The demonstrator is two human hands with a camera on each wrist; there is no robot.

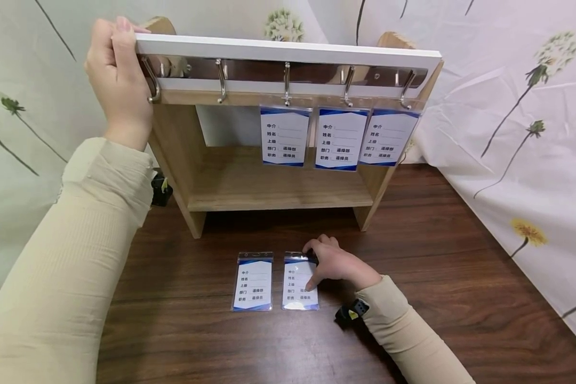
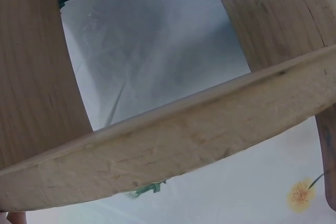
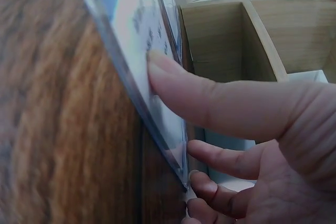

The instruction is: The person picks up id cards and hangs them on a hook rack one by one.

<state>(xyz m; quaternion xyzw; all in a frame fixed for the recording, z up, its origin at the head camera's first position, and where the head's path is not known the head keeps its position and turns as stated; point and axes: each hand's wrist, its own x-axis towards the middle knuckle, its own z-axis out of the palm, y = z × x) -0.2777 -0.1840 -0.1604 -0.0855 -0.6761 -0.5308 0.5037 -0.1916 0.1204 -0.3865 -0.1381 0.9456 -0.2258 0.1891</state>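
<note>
My left hand (image 1: 120, 74) grips the left end of the white top board (image 1: 278, 45) of a wooden rack (image 1: 173, 154). The left wrist view shows mostly wood, with only a bit of skin at the lower left corner. On the table lies a badge in a clear sleeve (image 1: 297, 293), blue and white with printed text. My right hand (image 1: 338, 261) is over its right side, thumb (image 3: 168, 72) on the face and other fingers near the top edge. Beside it on the left lies a second badge (image 1: 253, 282).
Metal hooks (image 1: 221, 80) line the board's front. Three similar badges hang on the right: one at the middle hook (image 1: 285, 136), one beside it (image 1: 341, 138), one far right (image 1: 390, 136). A shelf (image 1: 278, 186) spans the rack. Flower-patterned cloth (image 1: 509, 133) surrounds the dark table.
</note>
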